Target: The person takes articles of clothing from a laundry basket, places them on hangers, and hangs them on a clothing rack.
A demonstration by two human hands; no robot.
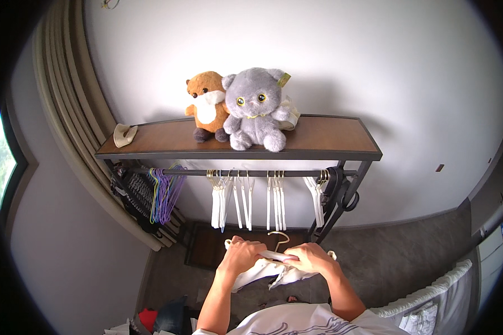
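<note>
My left hand (244, 254) and my right hand (311, 257) grip a white clothes hanger (272, 255) from either side of its middle. Its gold-coloured hook (282, 238) points up and away from me. A cream-white garment (251, 274) hangs from the hanger below my hands, its cloth bunched and partly hidden by my fingers and wrists. Beyond my hands, several white hangers (218, 205) are spaced along the dark metal rail (260, 173) of a clothes rack. Purple, blue and yellow-green hangers (163, 197) cluster at the rail's left end.
On the rack's wooden top shelf (331, 134) sit a brown plush animal (207, 104), a grey plush cat (255, 109) and a beige object (125, 135). Dark belts (335, 186) hang at the right. Beige curtains (63, 83) border the left; a white-edged bed (427, 289) stands lower right.
</note>
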